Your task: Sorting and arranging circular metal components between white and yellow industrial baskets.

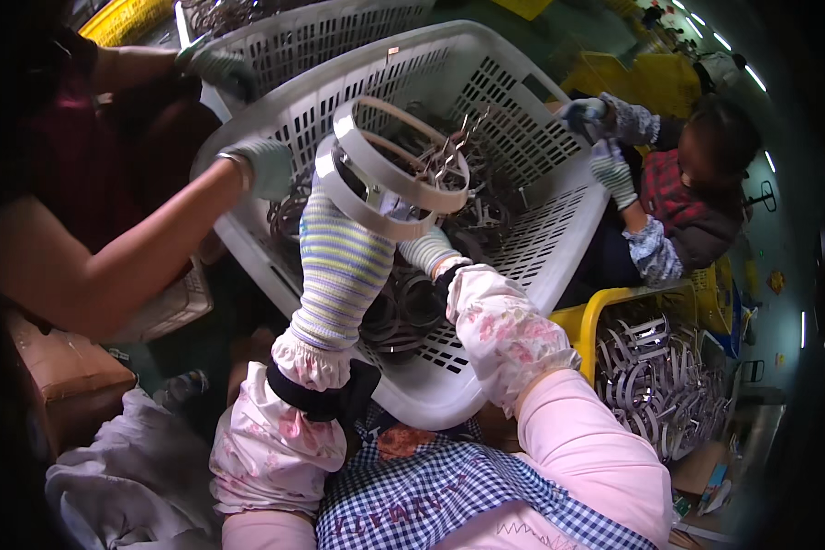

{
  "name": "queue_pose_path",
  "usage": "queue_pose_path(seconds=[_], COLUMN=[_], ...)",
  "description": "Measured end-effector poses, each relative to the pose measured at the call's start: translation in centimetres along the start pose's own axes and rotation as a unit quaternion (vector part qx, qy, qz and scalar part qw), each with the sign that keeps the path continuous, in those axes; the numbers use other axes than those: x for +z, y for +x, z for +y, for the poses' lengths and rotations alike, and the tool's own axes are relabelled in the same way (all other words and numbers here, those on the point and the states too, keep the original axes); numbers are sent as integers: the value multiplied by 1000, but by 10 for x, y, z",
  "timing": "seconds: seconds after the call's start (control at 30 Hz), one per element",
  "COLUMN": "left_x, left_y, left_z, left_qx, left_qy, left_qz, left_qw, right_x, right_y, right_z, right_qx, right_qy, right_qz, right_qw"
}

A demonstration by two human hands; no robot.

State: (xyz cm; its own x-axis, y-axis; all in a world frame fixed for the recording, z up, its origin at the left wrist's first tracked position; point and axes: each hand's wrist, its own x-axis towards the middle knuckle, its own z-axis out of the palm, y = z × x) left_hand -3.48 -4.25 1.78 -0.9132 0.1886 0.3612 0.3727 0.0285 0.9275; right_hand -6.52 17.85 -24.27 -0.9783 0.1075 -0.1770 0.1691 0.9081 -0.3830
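Note:
Above a large light-grey slotted basket (403,390), a pair of wide flat metal hoops (399,188) hangs tilted, one over the other. My left hand (344,225), in a striped knit glove, is closed on their left side, its fingers partly hidden behind the bands. At the hoops' lower right edge is my right hand (428,249), also gloved. Its fingers are closed at the lower hoop and partly covered by it. Small twisted metal pieces (449,160) show at the hoops' right side. Many more metal rings (403,312) lie loose inside the basket.
A co-worker's gloved hand (264,170) reaches over the basket's left rim. Another co-worker's gloved hands (605,156) are at the right corner. A yellow crate (588,335) of curved metal bands stands at right. White cloth (133,467) and a brown box (69,376) lie at left.

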Motion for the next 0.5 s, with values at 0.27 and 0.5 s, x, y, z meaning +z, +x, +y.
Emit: queue_pose_path(seconds=[0.27,0.5], left_x=[-5,3], left_y=[-6,0], left_z=[-10,7], left_qx=[4,-8], left_qy=[72,68], left_qz=[-52,-44], left_qw=[996,997], right_x=[20,14], right_y=[-24,22], right_z=[-44,15], right_qx=[-36,-70], right_qy=[88,317], right_qz=[-55,41], right_qw=[994,945])
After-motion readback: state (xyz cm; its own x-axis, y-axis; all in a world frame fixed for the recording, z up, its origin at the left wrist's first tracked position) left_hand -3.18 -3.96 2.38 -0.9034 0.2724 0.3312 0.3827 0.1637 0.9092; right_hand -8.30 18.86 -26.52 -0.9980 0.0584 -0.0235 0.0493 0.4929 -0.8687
